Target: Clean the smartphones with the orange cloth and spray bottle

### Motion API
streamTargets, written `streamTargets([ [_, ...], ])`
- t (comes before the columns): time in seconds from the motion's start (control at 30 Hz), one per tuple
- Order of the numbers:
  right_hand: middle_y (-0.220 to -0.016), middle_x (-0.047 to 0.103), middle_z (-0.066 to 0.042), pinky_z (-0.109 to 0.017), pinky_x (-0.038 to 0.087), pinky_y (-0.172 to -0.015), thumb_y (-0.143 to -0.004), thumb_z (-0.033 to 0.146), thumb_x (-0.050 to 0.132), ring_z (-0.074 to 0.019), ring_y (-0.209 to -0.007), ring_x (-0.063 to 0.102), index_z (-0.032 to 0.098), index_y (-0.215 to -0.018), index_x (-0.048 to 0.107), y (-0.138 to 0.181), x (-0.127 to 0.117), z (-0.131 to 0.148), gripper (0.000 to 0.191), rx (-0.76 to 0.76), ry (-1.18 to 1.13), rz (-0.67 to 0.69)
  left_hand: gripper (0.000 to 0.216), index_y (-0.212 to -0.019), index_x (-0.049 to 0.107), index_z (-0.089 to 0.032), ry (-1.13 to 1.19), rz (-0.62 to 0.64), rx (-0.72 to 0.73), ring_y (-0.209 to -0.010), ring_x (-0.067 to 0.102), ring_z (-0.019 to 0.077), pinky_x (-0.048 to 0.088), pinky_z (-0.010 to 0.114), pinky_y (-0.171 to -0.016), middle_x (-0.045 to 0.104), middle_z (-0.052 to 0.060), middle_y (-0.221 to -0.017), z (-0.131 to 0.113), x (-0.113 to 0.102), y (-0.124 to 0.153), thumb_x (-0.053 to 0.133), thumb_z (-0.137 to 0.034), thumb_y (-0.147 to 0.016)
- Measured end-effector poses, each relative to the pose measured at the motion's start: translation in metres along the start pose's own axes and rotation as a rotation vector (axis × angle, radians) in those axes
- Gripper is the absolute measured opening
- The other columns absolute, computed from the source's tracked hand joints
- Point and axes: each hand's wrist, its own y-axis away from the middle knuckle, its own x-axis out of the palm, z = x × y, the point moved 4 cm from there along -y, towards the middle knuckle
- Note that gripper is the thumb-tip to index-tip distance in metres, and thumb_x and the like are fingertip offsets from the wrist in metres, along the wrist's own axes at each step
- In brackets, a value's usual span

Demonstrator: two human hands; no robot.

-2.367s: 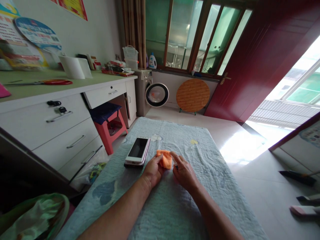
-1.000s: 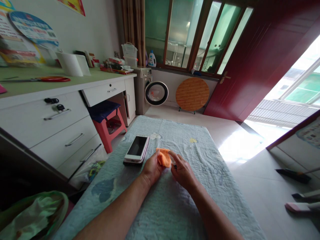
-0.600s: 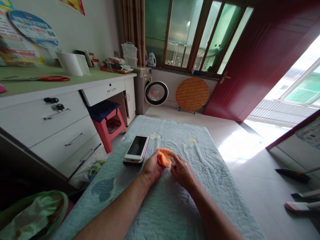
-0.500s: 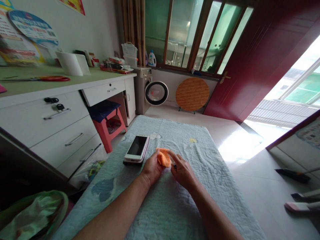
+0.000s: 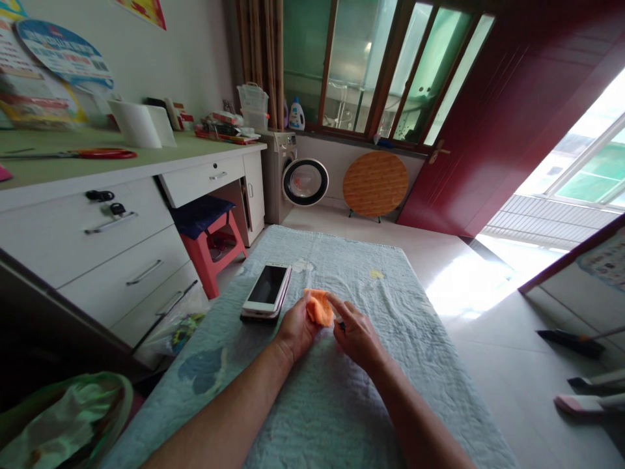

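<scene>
A small orange cloth [image 5: 319, 307] sits between my two hands over a table covered with a pale blue-green quilted cloth [image 5: 322, 404]. My left hand [image 5: 295, 329] pinches the orange cloth from the left, fingers closed on it. From the right, my right hand [image 5: 355, 333] touches the cloth's edge with its forefinger stretched out; a small dark thing shows under its fingers, too hidden to name. A white phone [image 5: 267, 294] with a dark screen lies on top of a second dark device, just left of my left hand.
A white desk with drawers [image 5: 112, 234] runs along the left, with a red stool [image 5: 209, 244] beneath it. A green plastic bag [image 5: 63, 417] is at the lower left. A washing machine [image 5: 297, 179] and a folded round table [image 5: 375, 184] stand at the back wall. Slippers [image 5: 586, 400] lie on the floor, right.
Both hands stay on the orange cloth; the fingers shift only slightly. The view has tilted up a little since the earliest frame.
</scene>
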Motion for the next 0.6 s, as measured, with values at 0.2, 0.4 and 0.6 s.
streamTargets([
  [0.2,-0.091,0.057,-0.001,-0.025,0.042,-0.068,-0.076,0.007,0.044,-0.0137,-0.074,0.054,0.028,-0.132,0.048,0.0002,0.0009,0.0023,0.059,0.009,-0.018,0.013,0.033,-0.098,0.065,-0.007,-0.019,0.003,0.002,-0.078,0.069,0.0182,0.057,0.029,-0.071,0.071,0.012,-0.088,0.0004,-0.0012,-0.0014,0.038,-0.026,-0.101],
  [0.4,-0.099,0.058,-0.004,-0.026,0.043,-0.069,-0.079,0.009,0.044,-0.0142,-0.076,0.055,0.028,-0.139,0.042,-0.0005,0.0016,0.0024,0.063,-0.017,-0.038,0.006,0.032,-0.098,0.065,-0.008,-0.007,0.010,0.007,-0.081,0.069,0.0182,0.057,0.028,-0.073,0.071,0.012,-0.091,0.0009,-0.0023,-0.0030,0.038,-0.026,-0.101],
  [0.6,-0.095,0.059,-0.003,-0.025,0.044,-0.067,-0.080,0.009,0.044,-0.0137,-0.072,0.055,0.027,-0.135,0.046,0.0001,0.0014,-0.0011,0.058,-0.003,-0.005,-0.032,0.032,-0.097,0.065,-0.008,0.010,0.002,0.002,-0.080,0.069,0.0169,0.057,0.027,-0.075,0.071,0.011,-0.089,0.0005,-0.0006,-0.0018,0.038,-0.025,-0.101],
])
